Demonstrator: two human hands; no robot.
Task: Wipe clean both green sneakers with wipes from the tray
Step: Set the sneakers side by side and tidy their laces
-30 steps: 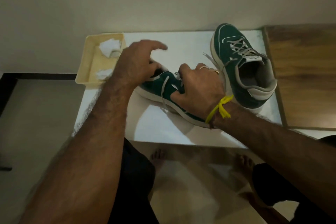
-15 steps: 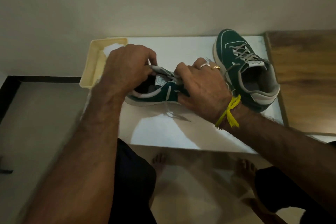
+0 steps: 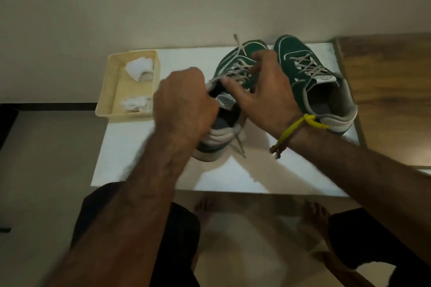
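Two green sneakers with grey laces stand side by side on a white table (image 3: 279,179), toes toward the wall. My left hand (image 3: 186,102) grips the collar at the heel of the near sneaker (image 3: 235,63). My right hand (image 3: 263,91), with a yellow thread at the wrist, lies over that shoe's laces and tongue, fingers curled round them. The other sneaker (image 3: 310,77) stands untouched to the right. A cream tray (image 3: 109,91) at the table's left edge holds two crumpled white wipes (image 3: 137,69).
A wall rises right behind the table. A wooden surface (image 3: 391,91) adjoins the table on the right. My knees and bare feet (image 3: 203,212) are below the table's front edge, over a pale floor.
The near sneaker has been turned from lying crosswise to pointing toe-first at the wall, next to the other shoe. Both hands moved with it. The tray's wipes show again.
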